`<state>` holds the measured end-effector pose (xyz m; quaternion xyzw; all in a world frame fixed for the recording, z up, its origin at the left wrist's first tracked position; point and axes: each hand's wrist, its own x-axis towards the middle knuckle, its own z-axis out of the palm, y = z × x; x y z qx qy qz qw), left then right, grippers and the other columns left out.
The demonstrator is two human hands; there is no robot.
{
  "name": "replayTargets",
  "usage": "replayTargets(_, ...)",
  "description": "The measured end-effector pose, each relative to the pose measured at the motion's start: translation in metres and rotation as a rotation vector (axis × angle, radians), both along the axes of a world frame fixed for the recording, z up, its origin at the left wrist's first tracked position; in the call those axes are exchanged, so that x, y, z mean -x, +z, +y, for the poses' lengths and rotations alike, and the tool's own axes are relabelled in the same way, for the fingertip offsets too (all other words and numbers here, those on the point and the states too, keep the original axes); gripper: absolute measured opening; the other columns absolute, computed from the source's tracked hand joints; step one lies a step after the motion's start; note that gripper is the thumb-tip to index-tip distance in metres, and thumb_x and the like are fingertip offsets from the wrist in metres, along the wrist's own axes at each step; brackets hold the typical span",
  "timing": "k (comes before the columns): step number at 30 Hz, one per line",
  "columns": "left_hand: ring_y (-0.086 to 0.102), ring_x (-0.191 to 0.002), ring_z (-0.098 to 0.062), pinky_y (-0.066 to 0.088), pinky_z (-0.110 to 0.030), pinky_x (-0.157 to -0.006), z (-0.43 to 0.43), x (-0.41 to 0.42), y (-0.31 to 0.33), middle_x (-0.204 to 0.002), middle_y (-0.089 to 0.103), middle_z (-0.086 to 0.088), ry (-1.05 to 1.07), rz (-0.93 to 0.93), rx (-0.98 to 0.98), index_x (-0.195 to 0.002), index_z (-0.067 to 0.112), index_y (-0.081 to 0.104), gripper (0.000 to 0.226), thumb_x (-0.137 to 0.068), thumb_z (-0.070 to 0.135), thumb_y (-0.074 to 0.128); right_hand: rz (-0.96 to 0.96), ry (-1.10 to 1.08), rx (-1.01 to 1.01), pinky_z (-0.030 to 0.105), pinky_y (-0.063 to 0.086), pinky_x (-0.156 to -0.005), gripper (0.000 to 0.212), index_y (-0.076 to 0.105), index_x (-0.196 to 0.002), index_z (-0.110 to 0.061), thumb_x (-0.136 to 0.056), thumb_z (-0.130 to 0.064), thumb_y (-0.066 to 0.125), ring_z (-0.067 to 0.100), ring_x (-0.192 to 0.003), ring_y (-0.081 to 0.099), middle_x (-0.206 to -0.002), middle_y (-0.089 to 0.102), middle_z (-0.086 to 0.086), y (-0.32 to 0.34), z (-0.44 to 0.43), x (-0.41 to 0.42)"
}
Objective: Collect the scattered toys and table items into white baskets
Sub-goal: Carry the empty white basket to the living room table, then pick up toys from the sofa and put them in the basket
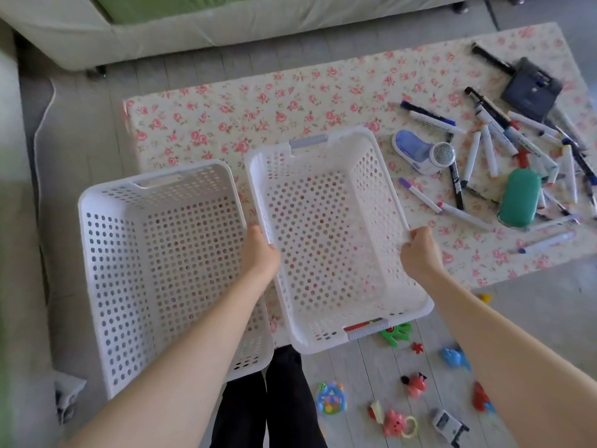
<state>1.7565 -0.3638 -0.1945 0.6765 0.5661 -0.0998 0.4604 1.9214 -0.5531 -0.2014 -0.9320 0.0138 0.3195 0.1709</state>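
Above the floral table (pixel 226 101), both hands' grip closes on the white basket (pixel 381 202) rims, its long axis running away from the person.

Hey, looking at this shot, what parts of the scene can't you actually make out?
Head view only:
- Red toy: mostly hidden behind the right basket that both hands grip, left hand and right hand.
- Pile of markers: overlapping, labels too small to read.
- Dark case: print blurred.
- Red and blue toy: partly covered by the right forearm.
- Sofa: cut off by the top edge.

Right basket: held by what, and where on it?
Both hands. Left hand grips the right white basket at its left long rim; right hand grips the right long rim.
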Motion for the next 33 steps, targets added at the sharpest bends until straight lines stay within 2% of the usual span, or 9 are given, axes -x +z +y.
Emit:
replayTargets(4,0.054,-0.111,-0.029,0.049,-0.040,-0.092,-0.001,0.003,-0.002,-0.127,0.050,-0.014,0.006,0.001,0.054,-0.133,0.003,0.035,0.041,-0.093,-0.001,0.039,0.029,0.031,0.058,0.027,0.028,-0.045,0.011,0.037,-0.101,-0.007,-0.092,-0.002,0.034,0.016,-0.057,0.037,-0.072,0.040,0.003,-0.003,-0.001,0.003)
replayTargets(8,0.054,-0.107,-0.022,0.047,-0.025,-0.077,-0.001,0.008,0.003,-0.129,0.049,-0.011,0.007,-0.075,0.072,-0.136,0.006,0.031,0.044,-0.094,0.003,0.042,0.038,0.082,0.094,0.028,0.031,-0.047,0.023,0.039,-0.114,-0.004,-0.092,-0.001,0.034,0.017,-0.060,0.040,-0.076,0.043,0.004,0.003,0.001,0.005)
replayTargets(10,0.053,-0.100,-0.017,0.043,-0.017,-0.072,-0.001,0.013,0.010,-0.122,0.051,-0.008,-0.004,-0.135,0.046,-0.136,0.006,0.034,0.043,-0.093,0.005,0.044,-0.025,0.157,0.105,0.028,0.035,-0.051,0.032,0.039,-0.123,-0.005,-0.091,-0.002,0.037,0.023,-0.070,0.049,-0.093,0.051,0.010,0.014,0.005,0.010)
replayTargets(13,0.054,-0.112,-0.020,0.040,-0.017,-0.083,0.005,0.031,0.026,-0.125,0.054,-0.008,-0.004,-0.191,-0.070,-0.129,0.007,0.045,0.037,-0.092,0.005,0.047,-0.174,0.242,-0.062,0.024,0.036,-0.053,0.031,0.048,-0.125,-0.007,-0.094,-0.010,0.041,0.018,-0.076,0.053,-0.123,0.051,0.011,0.035,0.024,0.028)
replayTargets(19,0.053,-0.112,-0.022,0.039,-0.019,-0.087,0.038,0.103,0.041,-0.130,0.050,-0.012,0.028,-0.049,-0.381,-0.128,0.005,0.048,0.041,-0.088,0.001,0.053,0.035,0.512,-0.326,0.017,0.042,-0.049,0.018,0.062,-0.102,-0.006,-0.094,-0.012,0.048,0.009,-0.058,0.053,-0.072,0.058,-0.006,0.056,0.092,0.095)
replayTargets(24,0.044,-0.119,-0.037,0.039,-0.045,-0.099,0.067,0.163,0.035,-0.129,0.046,-0.025,-0.034,0.206,-0.545,-0.132,-0.005,0.038,0.054,-0.083,0.003,0.060,0.185,0.592,-0.245,0.027,0.033,-0.050,0.024,0.057,-0.078,0.005,-0.092,-0.004,0.040,0.017,-0.052,0.039,-0.064,0.054,0.015,0.046,0.127,0.140)
replayTargets(27,0.040,-0.121,-0.040,0.037,-0.050,-0.098,0.074,0.187,0.027,-0.134,0.040,-0.025,0.037,0.360,-0.458,-0.135,-0.005,0.029,0.065,-0.082,0.013,0.063,0.220,0.592,-0.174,0.025,0.028,-0.049,0.026,0.046,-0.069,-0.007,-0.092,-0.004,0.037,0.014,-0.050,0.031,-0.059,0.042,0.007,0.036,0.134,0.154)
replayTargets(30,0.045,-0.118,-0.039,0.043,-0.049,-0.092,0.078,0.201,0.017,-0.136,0.040,-0.023,0.200,0.409,-0.247,-0.137,-0.006,0.022,0.072,-0.084,0.022,0.063,0.259,0.542,-0.176,0.025,0.032,-0.055,0.024,0.057,-0.104,0.008,-0.093,-0.005,0.040,0.018,-0.063,0.041,-0.081,0.057,0.023,0.030,0.137,0.161)
replayTargets(33,0.055,-0.081,-0.030,0.043,-0.034,-0.064,0.083,0.209,0.013,-0.113,0.056,-0.023,0.315,0.351,-0.087,-0.130,-0.009,0.035,0.052,-0.088,0.014,0.057,0.289,0.513,-0.191,0.020,0.031,-0.047,0.026,0.057,-0.111,0.001,-0.092,-0.008,0.042,0.014,-0.058,0.042,-0.083,0.056,0.012,0.023,0.141,0.166)
